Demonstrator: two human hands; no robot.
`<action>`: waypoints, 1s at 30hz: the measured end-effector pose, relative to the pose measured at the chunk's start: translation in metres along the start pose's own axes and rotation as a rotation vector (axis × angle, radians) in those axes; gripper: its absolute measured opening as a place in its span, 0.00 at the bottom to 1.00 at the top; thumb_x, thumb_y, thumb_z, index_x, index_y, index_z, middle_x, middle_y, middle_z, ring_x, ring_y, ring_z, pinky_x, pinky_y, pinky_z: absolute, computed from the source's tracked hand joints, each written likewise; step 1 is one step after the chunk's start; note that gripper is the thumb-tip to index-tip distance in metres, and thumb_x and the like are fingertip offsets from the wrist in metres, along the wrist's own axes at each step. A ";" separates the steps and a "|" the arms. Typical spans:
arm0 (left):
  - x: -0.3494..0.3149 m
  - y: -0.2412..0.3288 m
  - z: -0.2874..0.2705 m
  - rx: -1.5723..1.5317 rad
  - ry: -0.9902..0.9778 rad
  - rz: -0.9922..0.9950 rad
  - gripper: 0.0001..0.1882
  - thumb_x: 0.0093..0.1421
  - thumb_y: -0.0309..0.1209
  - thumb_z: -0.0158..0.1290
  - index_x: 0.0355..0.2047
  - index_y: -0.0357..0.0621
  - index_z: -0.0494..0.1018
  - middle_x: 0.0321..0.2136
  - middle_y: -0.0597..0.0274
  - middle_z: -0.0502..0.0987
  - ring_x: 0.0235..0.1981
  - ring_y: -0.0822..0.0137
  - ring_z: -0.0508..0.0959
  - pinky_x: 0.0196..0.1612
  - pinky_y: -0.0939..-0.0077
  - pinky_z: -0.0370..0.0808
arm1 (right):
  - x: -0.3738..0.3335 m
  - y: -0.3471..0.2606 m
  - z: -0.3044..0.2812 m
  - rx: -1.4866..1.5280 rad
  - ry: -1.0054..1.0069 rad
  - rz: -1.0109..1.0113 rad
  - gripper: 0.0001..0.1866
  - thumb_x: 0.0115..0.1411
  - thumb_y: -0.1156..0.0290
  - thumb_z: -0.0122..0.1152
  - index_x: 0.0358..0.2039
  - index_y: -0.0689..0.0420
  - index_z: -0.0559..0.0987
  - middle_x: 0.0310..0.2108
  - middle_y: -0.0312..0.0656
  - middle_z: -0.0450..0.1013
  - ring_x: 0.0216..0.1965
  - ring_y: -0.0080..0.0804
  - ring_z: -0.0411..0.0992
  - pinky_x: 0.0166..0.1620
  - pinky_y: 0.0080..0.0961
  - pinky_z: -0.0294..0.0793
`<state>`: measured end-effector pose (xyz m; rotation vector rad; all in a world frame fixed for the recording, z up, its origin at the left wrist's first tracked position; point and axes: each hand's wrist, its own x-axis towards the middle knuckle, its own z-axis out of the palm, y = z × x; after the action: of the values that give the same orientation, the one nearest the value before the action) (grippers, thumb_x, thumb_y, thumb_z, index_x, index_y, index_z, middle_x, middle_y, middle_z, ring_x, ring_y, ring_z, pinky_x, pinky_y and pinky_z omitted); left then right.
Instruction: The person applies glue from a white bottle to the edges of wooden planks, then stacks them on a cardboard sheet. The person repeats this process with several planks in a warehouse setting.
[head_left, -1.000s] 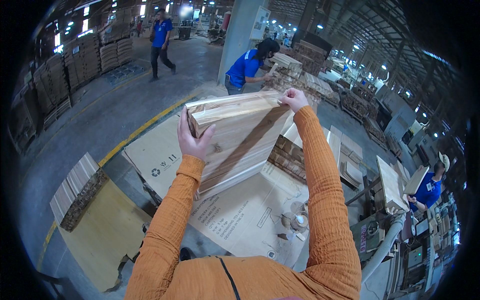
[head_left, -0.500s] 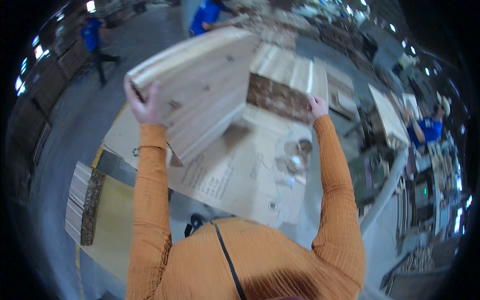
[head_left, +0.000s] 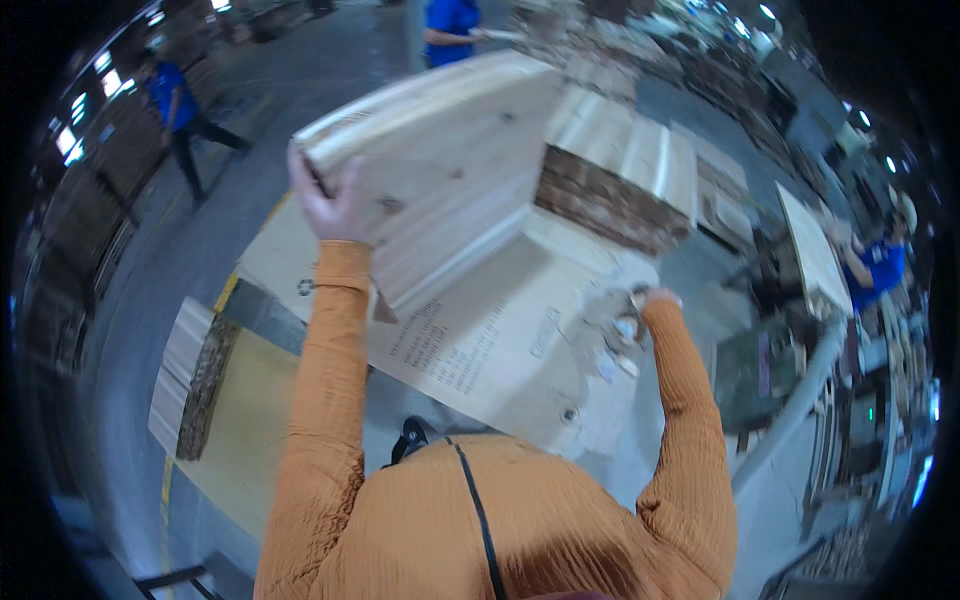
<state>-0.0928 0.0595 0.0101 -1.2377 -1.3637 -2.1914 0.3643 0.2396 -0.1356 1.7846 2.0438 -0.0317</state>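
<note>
A wide pale wooden panel (head_left: 450,175) with dark knots is tilted up on its edge over a printed cardboard sheet (head_left: 465,345). My left hand (head_left: 335,200) grips its upper left corner, thumb on the near face and fingers behind the edge. At the right side of the cardboard, my right hand (head_left: 660,297) is down beside a small cluster of round items (head_left: 625,330). Its fingers curl at the topmost, brownish one, but blur hides what they hold. Behind the panel rests a stack of wooden panels (head_left: 610,200) with rough brown sides.
Another panel stack (head_left: 190,380) lies at the left on a tan board (head_left: 255,430). A person in blue (head_left: 175,100) strides at far left, another (head_left: 450,30) stands beyond the panel. At right a person (head_left: 880,265) is by an upright board (head_left: 812,250) and a grey pipe (head_left: 790,410).
My right hand has left the edge of the panel stack and come down to the round items. My left hand still holds the tilted panel. The whole view has shifted slightly.
</note>
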 end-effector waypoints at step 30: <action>0.000 0.021 -0.009 0.374 0.004 -0.009 0.48 0.45 0.45 0.62 0.59 0.33 0.52 0.52 0.41 0.63 0.55 0.52 0.64 0.57 0.64 0.62 | 0.069 -0.039 0.010 0.478 0.177 -0.500 0.42 0.32 0.53 0.73 0.49 0.61 0.71 0.41 0.50 0.73 0.42 0.36 0.71 0.45 0.33 0.70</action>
<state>-0.0844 0.0415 0.0208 -1.0849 -1.6819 -1.8277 0.3244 0.2954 -0.1769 1.5020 2.7413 -0.5696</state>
